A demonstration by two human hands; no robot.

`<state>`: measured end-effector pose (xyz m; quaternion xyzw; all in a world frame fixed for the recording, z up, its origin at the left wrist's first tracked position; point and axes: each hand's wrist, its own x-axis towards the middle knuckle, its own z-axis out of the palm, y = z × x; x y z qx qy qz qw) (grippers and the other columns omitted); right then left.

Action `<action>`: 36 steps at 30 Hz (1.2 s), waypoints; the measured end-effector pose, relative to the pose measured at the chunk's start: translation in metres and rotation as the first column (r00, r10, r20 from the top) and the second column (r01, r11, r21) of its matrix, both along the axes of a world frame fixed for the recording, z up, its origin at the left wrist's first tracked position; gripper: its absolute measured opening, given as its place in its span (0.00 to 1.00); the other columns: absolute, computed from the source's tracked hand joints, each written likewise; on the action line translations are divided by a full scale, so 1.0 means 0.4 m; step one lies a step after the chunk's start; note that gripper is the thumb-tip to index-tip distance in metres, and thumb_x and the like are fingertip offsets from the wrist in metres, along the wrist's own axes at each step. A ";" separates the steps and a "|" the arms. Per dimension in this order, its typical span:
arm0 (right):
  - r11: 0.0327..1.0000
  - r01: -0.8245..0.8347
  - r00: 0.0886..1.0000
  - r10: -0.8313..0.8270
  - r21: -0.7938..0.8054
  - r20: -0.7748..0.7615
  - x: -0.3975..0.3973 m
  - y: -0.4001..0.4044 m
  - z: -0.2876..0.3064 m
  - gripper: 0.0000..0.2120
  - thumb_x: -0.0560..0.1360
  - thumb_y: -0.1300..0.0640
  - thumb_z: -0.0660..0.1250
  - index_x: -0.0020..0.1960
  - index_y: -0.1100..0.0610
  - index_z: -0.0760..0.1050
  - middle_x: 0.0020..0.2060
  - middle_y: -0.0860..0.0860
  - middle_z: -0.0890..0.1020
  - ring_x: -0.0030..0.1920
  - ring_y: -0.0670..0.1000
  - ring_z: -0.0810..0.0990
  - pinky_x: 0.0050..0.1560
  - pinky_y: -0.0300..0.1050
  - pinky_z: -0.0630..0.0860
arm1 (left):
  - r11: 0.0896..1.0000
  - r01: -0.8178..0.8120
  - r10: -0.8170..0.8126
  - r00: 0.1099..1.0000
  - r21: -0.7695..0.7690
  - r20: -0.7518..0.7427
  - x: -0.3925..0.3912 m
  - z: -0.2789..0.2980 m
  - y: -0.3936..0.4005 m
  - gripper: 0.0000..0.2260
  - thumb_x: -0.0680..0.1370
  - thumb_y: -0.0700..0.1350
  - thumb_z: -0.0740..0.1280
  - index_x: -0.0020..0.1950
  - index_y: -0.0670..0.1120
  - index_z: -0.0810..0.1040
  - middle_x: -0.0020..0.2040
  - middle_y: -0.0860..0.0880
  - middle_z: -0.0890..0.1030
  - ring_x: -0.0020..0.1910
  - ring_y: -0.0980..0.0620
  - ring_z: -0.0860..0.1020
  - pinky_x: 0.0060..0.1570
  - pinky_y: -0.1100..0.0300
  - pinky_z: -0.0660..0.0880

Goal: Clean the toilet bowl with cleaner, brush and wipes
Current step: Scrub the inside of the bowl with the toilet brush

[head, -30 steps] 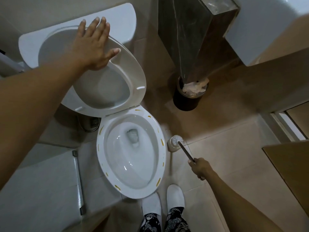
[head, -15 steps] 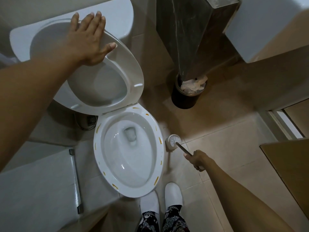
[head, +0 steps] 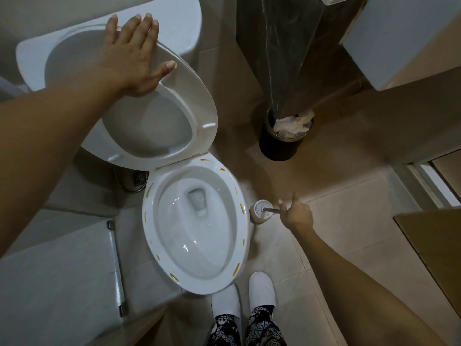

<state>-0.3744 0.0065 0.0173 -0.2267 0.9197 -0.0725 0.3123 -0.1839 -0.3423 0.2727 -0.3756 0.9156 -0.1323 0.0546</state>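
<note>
Head view: brush handle (head: 272, 210) ran nearly level from the right hand (head: 296, 214) leftward into its white holder (head: 259, 211), which stood on the floor just beside the toilet bowl (head: 197, 236). Right hand's curled fingers gripped the handle, thumb lifted. Left hand (head: 132, 56), fingers straight, pressed flat on the raised seat (head: 199, 106), far from the brush.

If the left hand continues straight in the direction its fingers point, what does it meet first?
Probably the tank. The left hand lies flat on the raised seat, fingers pointing up and past its top edge, and the white tank stands right behind. Depth is unclear, so the gap cannot be judged.
</note>
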 end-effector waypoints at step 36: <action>0.822 -0.570 0.801 0.557 0.005 -0.222 0.119 0.056 0.041 0.30 0.83 0.50 0.50 0.78 0.57 0.42 0.78 0.55 0.42 0.78 0.54 0.42 0.75 0.51 0.48 | 0.999 -0.040 0.040 0.999 0.005 -0.006 -0.009 -0.008 -0.002 0.37 0.77 0.66 0.41 0.78 0.44 0.44 0.79 0.45 0.46 0.77 0.47 0.44 0.72 0.44 0.37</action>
